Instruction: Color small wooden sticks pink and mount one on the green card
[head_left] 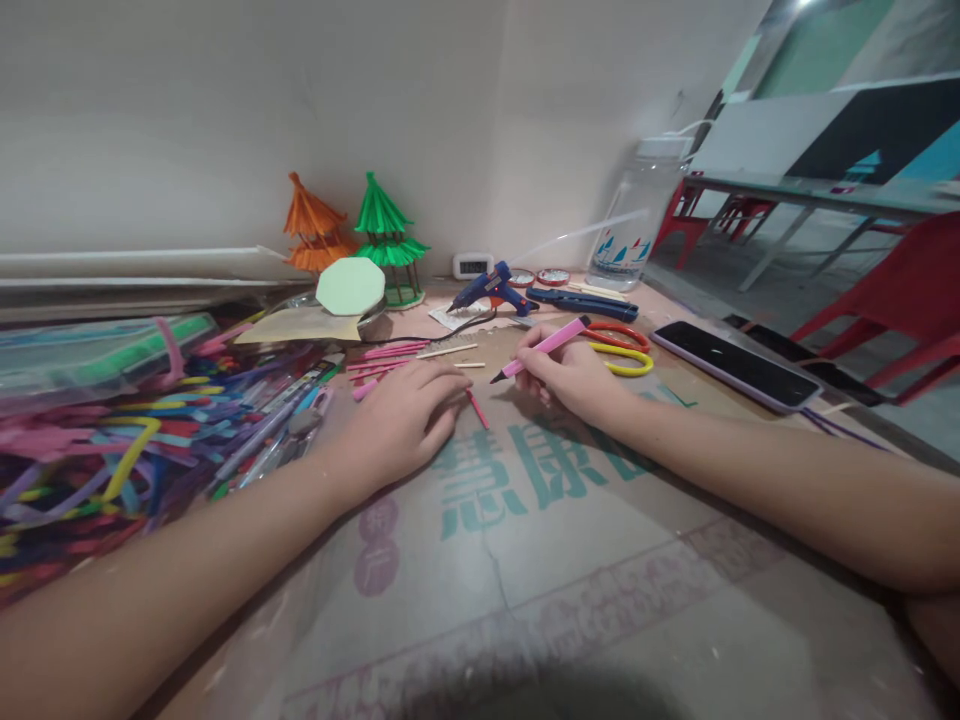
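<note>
My right hand (pixel 559 370) grips a pink marker (pixel 555 342) like a pen, its dark tip pointing down to the left. Across from it, my left hand (pixel 409 415) is closed at the fingertips on a thin stick (pixel 478 410), whose pink end sticks out toward me. Just behind that hand lie several pink sticks (pixel 386 352) and a few plain wooden sticks (pixel 450 350). A small pink piece (pixel 365 390), perhaps the marker's cap, shows beside the left knuckles. Scissors with red and yellow handles (pixel 630 360) lie behind my right hand.
A blue glue gun (pixel 491 288), pliers (pixel 585 303) and a small clock (pixel 473 266) are at the back. Orange (pixel 315 225) and green (pixel 386 225) stick towers stand left of them. Pipe cleaners (pixel 135 440) pile up left; a phone (pixel 735 365) and bottle (pixel 630 220) are right.
</note>
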